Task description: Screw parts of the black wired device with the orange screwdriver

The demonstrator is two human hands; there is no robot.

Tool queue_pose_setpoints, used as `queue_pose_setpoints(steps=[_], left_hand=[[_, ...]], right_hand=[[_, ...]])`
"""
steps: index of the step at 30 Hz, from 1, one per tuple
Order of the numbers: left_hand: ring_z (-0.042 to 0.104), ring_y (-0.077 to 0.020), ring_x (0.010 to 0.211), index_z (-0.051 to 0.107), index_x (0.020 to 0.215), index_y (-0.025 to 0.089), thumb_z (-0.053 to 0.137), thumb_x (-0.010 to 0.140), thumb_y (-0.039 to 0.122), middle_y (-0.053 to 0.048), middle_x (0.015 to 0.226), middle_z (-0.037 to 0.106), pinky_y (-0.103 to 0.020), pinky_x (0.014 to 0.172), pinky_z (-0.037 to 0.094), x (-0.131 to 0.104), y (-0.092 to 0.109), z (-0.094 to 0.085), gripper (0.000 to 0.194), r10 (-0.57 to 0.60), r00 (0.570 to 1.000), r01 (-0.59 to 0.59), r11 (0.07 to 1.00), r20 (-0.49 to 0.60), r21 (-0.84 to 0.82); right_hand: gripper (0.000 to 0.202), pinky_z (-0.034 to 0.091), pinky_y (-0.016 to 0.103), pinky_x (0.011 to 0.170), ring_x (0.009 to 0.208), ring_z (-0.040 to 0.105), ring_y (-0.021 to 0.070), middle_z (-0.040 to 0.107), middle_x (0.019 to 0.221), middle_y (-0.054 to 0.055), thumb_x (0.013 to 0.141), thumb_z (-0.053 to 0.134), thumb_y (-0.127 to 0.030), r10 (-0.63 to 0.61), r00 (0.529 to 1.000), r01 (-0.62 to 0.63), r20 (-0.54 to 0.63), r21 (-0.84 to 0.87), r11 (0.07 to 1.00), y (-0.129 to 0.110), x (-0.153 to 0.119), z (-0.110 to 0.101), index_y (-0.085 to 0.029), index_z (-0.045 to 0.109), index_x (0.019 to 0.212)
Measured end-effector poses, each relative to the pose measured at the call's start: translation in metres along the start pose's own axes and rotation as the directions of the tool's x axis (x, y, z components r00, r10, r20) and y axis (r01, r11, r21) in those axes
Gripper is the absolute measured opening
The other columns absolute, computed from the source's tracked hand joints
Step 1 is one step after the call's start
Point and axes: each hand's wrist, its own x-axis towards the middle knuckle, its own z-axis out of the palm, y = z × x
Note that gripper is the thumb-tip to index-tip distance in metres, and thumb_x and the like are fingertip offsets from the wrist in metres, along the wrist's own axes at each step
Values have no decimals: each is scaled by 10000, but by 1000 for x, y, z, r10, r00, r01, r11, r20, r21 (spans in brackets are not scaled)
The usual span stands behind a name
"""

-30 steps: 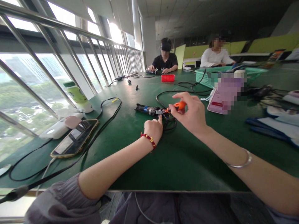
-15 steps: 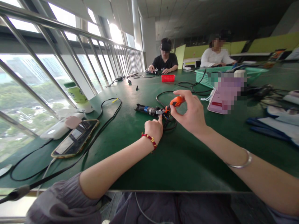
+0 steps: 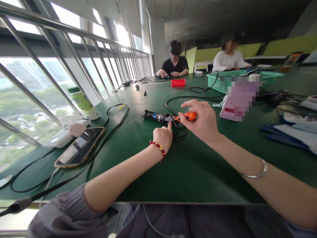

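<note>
A black device (image 3: 155, 116) with a blue band, metal parts and thin coloured wires lies on the green table. My left hand (image 3: 162, 136) is closed except for its index finger, whose tip presses on the device near the wires. An orange screwdriver (image 3: 190, 116) lies low, nearly level, its front end at the device's metal part. My right hand (image 3: 204, 120) holds its handle between thumb and fingers. The screwdriver's tip is too small to make out clearly.
On the left are a phone (image 3: 80, 147), a white device (image 3: 61, 135), a green cup (image 3: 84, 104) and cables. Beyond stand a red box (image 3: 178, 83) and a green basket (image 3: 216, 83). A pink phone (image 3: 230, 109) and gloves (image 3: 294, 134) are at right; two people sit opposite.
The screwdriver's handle has tipped down to the right, from slanting upward to nearly level. My right hand has shifted slightly down with it. My left hand has stayed in place.
</note>
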Motion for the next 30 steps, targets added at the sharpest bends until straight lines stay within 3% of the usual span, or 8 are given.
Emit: queue_pose_setpoints(steps=[2, 7, 13, 15, 19, 25, 28, 30], left_hand=[[631, -229, 903, 173, 1433, 84, 271, 915, 125, -198, 1018, 626, -287, 637, 414, 0, 0, 1, 528, -2, 1000, 2, 1000, 0, 2], [631, -226, 919, 171, 1433, 84, 274, 909, 100, -199, 1038, 624, -283, 652, 419, 1, -1, 2, 534, 6, 1000, -6, 1000, -4, -1], [631, -224, 920, 162, 1439, 99, 283, 931, 163, -193, 1034, 624, -277, 666, 418, 2, -1, 1, 526, -1, 1000, 1, 1000, 9, -6], [629, -225, 921, 159, 1441, 105, 278, 925, 150, -193, 1033, 623, -277, 659, 415, 1, -1, 1, 531, 2, 1000, -2, 1000, 13, -1], [627, -219, 915, 161, 1441, 112, 272, 906, 117, -188, 1043, 624, -274, 650, 410, 1, -1, 1, 546, 1, 1000, -1, 1000, 8, 12], [626, -228, 925, 170, 1437, 93, 279, 926, 167, -193, 1052, 619, -278, 647, 411, 2, -1, 2, 528, 3, 1000, -3, 1000, 3, 3], [628, -224, 918, 163, 1439, 101, 277, 927, 174, -190, 1055, 621, -273, 638, 406, 3, -2, 3, 530, 4, 1000, -4, 1000, 11, -1], [629, -218, 913, 150, 1442, 108, 274, 926, 175, -186, 1049, 625, -266, 638, 401, 3, -2, 3, 535, 0, 1000, 0, 1000, 12, 0]], right_hand=[[177, 439, 329, 754, 664, 547, 187, 614, 635, 0, 787, 537, -352, 1, 1000, -1, -12, -2, 1000, 0, 0, 0, -216, 574, 893], [328, 440, 315, 771, 719, 558, 174, 657, 914, 42, 735, 531, -228, -64, 997, 66, -52, 30, 997, 2, 0, 1, -183, 530, 1060], [162, 430, 315, 725, 660, 551, 185, 585, 588, -5, 792, 514, -368, 31, 999, -31, 28, -5, 1000, 3, -2, 3, -223, 587, 789], [158, 431, 312, 709, 650, 551, 178, 598, 644, -1, 775, 521, -335, 31, 999, -31, 17, 10, 999, 2, -1, 1, -220, 582, 865], [362, 440, 319, 733, 684, 571, 171, 636, 840, 24, 706, 529, -233, 9, 1000, -7, -24, 83, 997, -2, 1, -2, -209, 506, 1067], [260, 378, 270, 547, 503, 522, 154, 526, 524, -28, 777, 510, -447, 205, 973, -207, 101, 3, 978, -2, 1, -1, -210, 583, 853], [212, 379, 252, 535, 504, 530, 138, 545, 557, -36, 763, 528, -372, 231, 967, -240, 111, 77, 968, -1, 1, 0, -211, 572, 894], [325, 396, 247, 545, 525, 535, 128, 576, 648, -33, 717, 551, -296, 204, 976, -214, 82, 149, 965, -1, 1, 0, -203, 525, 1028]])
